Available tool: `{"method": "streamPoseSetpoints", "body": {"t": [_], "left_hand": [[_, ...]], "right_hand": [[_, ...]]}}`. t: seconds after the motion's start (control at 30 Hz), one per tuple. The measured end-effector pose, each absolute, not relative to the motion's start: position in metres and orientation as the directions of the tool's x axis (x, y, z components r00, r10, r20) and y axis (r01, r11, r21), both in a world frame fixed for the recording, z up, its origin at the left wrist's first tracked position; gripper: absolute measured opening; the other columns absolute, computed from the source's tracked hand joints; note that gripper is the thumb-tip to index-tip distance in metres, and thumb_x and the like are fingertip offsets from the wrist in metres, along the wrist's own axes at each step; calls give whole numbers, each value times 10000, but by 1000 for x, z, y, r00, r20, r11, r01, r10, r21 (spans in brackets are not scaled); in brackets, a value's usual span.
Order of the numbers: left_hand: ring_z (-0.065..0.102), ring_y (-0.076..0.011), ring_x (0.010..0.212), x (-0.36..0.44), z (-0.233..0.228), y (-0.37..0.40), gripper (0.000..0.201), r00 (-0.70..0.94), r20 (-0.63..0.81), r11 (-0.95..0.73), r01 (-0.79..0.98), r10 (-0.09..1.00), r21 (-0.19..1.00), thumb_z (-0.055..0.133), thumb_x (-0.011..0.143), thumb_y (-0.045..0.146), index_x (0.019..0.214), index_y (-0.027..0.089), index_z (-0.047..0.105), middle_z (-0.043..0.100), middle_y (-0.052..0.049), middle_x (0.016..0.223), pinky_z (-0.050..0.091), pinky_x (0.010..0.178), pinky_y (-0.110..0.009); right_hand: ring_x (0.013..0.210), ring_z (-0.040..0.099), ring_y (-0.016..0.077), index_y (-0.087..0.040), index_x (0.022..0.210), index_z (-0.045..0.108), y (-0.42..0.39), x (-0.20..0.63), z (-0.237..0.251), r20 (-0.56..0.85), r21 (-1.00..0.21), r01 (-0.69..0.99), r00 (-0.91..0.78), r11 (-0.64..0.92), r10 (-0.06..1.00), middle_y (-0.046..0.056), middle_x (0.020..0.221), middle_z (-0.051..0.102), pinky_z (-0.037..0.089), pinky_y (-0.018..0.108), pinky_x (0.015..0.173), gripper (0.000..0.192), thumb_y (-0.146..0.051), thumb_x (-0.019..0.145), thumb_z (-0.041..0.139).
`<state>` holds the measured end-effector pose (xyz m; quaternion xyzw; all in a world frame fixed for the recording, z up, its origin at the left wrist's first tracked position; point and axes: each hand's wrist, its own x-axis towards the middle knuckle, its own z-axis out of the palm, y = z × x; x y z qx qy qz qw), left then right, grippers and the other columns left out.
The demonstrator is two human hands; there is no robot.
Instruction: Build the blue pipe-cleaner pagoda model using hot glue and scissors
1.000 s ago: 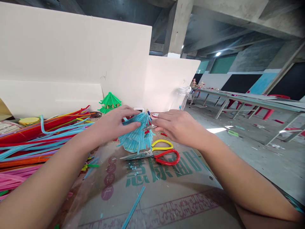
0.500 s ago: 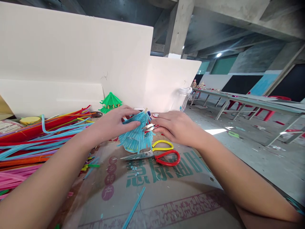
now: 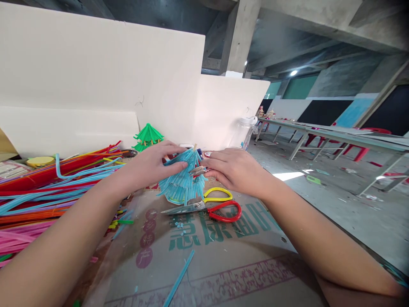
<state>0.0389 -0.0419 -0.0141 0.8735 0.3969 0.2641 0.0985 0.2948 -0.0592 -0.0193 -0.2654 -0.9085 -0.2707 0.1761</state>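
A blue tiered cone (image 3: 182,181) made of fuzzy pipe cleaners stands on the work surface, a stick poking from its top. My left hand (image 3: 162,160) grips its upper left side, thumb across the front. On the right, my right hand (image 3: 231,168) is closed around a small pliers-like metal tool (image 3: 198,171); its silver jaws touch the cone's right side. Its exact kind is hard to make out, and my fingers hide most of the handles. Just below the cone lie scissors (image 3: 204,207) with one yellow and one red handle loop, blades pointing left.
Bundles of coloured pipe cleaners (image 3: 47,194) fill the left side. A green tiered cone (image 3: 148,135) stands behind, near the white boards (image 3: 96,72). A clear jar (image 3: 245,131) is at the back right. Blue clippings (image 3: 179,225) and a cut blue strip (image 3: 180,277) lie in front.
The metal tool in my right hand has tilted slightly and shifted a little left against the cone. My left hand and the scissors stay nearly where they were.
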Motion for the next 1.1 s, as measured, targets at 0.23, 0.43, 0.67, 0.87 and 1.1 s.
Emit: {"method": "streamPoseSetpoints", "body": {"t": [0.23,0.43,0.67,0.87,1.1], "left_hand": [[567,-238,1046,39,-15,-41,502,530,404,-665,634,746,394,512,874,541,1298,291,613,599,-34,1218,443,918,-342],[559,-242,1082,37,-17,-36,507,522,415,-665,630,745,402,519,873,583,1288,308,618,607,-24,1212,450,911,-337],[583,-240,1043,31,-17,-32,495,523,412,-663,633,746,399,519,865,585,1262,313,633,640,-17,1193,469,876,-331],[615,-235,906,14,-16,-20,533,389,385,-538,711,837,452,543,839,620,1201,239,630,672,-32,1072,485,788,-338],[591,-192,750,-6,-8,-17,475,300,259,-395,740,918,544,563,838,606,1159,256,571,661,26,836,447,633,-281]], "right_hand": [[815,616,181,-159,1085,662,-59,294,-20,467,392,575,-797,718,383,83,893,692,395,311,709,390,-399,1029,360],[841,631,184,-153,1078,656,-58,294,-21,478,343,570,-790,747,383,84,921,705,409,307,719,354,-373,1025,384],[782,614,178,-150,1145,636,-60,299,-14,566,271,618,-722,738,397,78,895,698,391,283,667,354,-397,1006,424],[784,601,181,-127,1130,630,-64,306,-8,629,308,685,-667,660,399,83,918,685,364,291,656,326,-335,1007,411],[753,600,177,-125,1127,639,-61,311,-5,644,305,716,-641,628,418,69,905,688,358,292,648,297,-320,989,462]]}}
